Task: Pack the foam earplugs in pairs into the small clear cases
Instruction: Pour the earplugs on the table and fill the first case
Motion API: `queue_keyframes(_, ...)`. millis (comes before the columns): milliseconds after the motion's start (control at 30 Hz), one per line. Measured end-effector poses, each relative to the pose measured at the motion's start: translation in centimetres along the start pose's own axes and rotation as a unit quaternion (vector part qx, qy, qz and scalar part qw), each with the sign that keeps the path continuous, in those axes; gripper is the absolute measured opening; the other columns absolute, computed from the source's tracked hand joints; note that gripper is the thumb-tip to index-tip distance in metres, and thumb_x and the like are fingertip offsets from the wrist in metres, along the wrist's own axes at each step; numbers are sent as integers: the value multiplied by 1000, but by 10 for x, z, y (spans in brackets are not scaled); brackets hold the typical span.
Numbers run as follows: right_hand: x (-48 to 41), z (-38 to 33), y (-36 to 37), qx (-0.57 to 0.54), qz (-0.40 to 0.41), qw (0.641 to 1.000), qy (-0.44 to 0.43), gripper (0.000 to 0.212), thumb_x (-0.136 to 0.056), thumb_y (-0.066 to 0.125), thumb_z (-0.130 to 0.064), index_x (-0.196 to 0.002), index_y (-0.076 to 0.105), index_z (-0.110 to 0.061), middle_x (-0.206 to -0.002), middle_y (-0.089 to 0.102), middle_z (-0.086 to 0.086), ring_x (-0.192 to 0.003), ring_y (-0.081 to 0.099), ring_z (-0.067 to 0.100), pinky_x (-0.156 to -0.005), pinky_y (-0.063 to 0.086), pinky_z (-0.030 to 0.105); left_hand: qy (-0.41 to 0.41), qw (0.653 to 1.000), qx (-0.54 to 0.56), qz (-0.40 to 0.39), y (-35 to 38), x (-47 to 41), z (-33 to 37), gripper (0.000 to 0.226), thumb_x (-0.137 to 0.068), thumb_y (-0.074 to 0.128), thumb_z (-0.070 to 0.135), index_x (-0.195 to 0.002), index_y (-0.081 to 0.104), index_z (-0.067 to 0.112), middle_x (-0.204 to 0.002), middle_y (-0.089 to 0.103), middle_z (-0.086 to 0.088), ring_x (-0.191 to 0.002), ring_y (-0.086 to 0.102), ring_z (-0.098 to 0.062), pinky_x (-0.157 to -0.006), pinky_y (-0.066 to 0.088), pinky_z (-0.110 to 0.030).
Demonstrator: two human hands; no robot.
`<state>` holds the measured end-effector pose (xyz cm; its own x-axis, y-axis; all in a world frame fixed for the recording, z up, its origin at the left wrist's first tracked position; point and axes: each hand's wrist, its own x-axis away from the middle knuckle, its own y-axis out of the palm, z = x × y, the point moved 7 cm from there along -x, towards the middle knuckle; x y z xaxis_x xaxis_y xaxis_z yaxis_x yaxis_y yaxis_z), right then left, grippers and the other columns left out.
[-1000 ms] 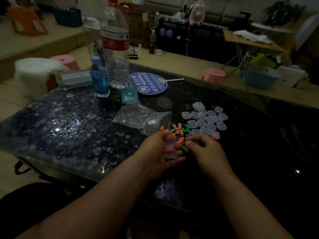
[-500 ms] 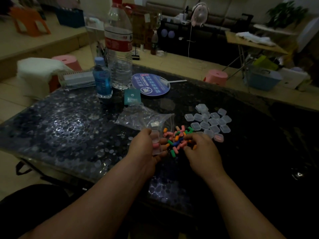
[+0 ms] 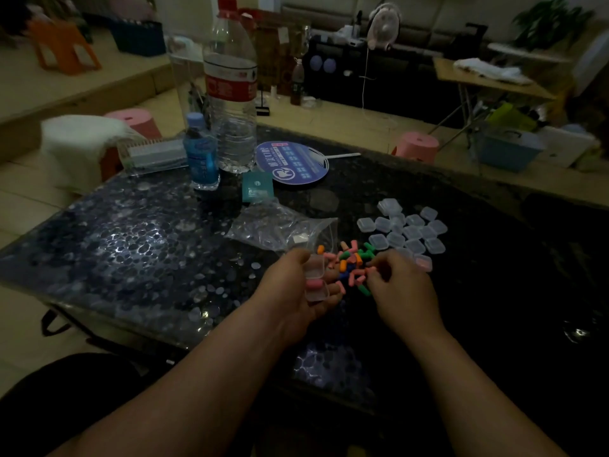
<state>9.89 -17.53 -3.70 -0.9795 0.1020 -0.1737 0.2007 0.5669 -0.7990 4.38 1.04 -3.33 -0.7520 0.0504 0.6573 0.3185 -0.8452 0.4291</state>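
**While L hand (image 3: 290, 291) holds an open case (image 3: 318, 293), R hand (image 3: 398, 288) works the earplug pile (image 3: 351, 263)**

Where the L hand sits at the near-left edge of the pile, its fingers curl round the small clear case, lid hinged open. One pink earplug (image 3: 312, 285) lies in the lower half. R hand is just beside it, palm down, fingers curled w/ tips in among the loose earplugs: pink, orange, green, blue, heaped on the desk (image 3: 131, 245) btwn the two hands. Can't tell whether R hand actually pinches one, as the tips are too dim and bunched.

Just beyond the pile, to the right, a cluster of shut clear cases (image 3: 408, 232) lies flat on the desk, some overlapping. The nearest one shows sth pink inside. Left of the pile and close to it lies a crumpled clear plastic bag (image 3: 280, 227).

Further back: teal packet (image 3: 257, 191), round blue fan (image 3: 291, 163) w/ white handle, small blue bottle (image 3: 201, 156) and tall water bottle (image 3: 232, 103) w/ red label, both upright, side by side. Desk top is dark, glossy, pebble-patterned. Behind the desk, a pink stool (image 3: 417, 146) stands on the floor.
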Motion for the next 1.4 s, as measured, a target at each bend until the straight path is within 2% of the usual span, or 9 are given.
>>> queue_keyframes(200, 7, 2, -31, -199, -10, 978, 70, 9, -96, 76, -19, -94, 69, -24, -89, 74, -3, -85, 72, 12, -67, 50, 25, -36, 998, -22, -55, 20, 2, -2, 41, -108, 34, 34, -117, 66, 10, -111, 74, -15, -106, 67, -29, -89, 56, -43)
queue_keyframes(367, 34, -23, -44, -269, -92, 959, 6, 5, -92, 81, -21, -89, 78, -24, -88, 78, -11, -82, 73, 0, -70, 51, 11, -51, 994, -47, -81, 28, 3, -10, 46, -107, 35, 35, -132, 63, 9, -128, 69, -18, -118, 66, -31, -95, 56, -44)
queue_keyframes(533, 49, -28, -40, -167, -117, 978, -39, 9, -91, 81, -24, -92, 78, -32, -105, 69, -9, -93, 66, -1, -79, 48, 17, -52, 990, -50, -118, 37, 6, -15, 46, -106, 40, 40, -131, 63, 9, -115, 70, -13, -94, 68, -24, -85, 57, -40)
queue_keyframes(633, 52, -30, -38, -145, -114, 982, -43, 10, -90, 81, -23, -88, 77, -32, -102, 66, -9, -89, 62, -5, -70, 41, 5, -56, 987, -57, -141, 40, 5, -18, 53, -106, 39, 44, -139, 59, 7, -117, 69, -15, -101, 69, -26, -86, 57, -40)
queue_keyframes(767, 53, -32, -36, -123, -105, 985, -54, 9, -88, 81, -24, -86, 75, -31, -102, 64, -10, -90, 60, -6, -70, 41, 3, -57, 983, -63, -163, 42, 6, -19, 54, -107, 36, 45, -138, 60, 8, -108, 71, -14, -80, 72, -21, -84, 56, -36)
queue_keyframes(1000, 46, -25, -44, -186, -111, 976, -21, 22, -90, 82, -26, -106, 69, -32, -105, 72, -8, -89, 69, 0, -76, 52, 22, -50, 979, -75, -182, 44, 1, -17, 55, -106, 39, 45, -143, 56, 8, -122, 67, -17, -84, 71, -21, -81, 61, -39)
queue_keyframes(1133, 44, -32, -43, -126, -143, 977, -94, 67, -82, 89, -37, -138, 52, -44, -134, 56, -20, -120, 57, -7, -102, 49, 18, -53, 974, -83, -206, 43, -5, -17, 59, -105, 38, 52, -141, 58, 10, -137, 62, -23, -115, 65, -32, -99, 51, -42)
queue_keyframes(1233, 47, -38, -33, -61, -157, 973, -156, 94, -74, 84, -55, -156, 44, -34, -148, 49, -16, -136, 48, 1, -115, 42, 27, -52, 968, -96, -227, 46, -4, -18, 66, -104, 34, 56, -140, 59, 7, -126, 63, -21, -101, 66, -30, -91, 51, -40)
queue_keyframes(1400, 51, -45, -34, -56, -92, 973, -206, 55, -82, 84, -26, -131, 60, -33, -133, 55, -18, -125, 55, 6, -104, 52, 39, -41, 970, -113, -210, 44, -5, -18, 62, -105, 32, 53, -135, 61, 8, -107, 69, -12, -78, 62, -19, -71, 44, -31)
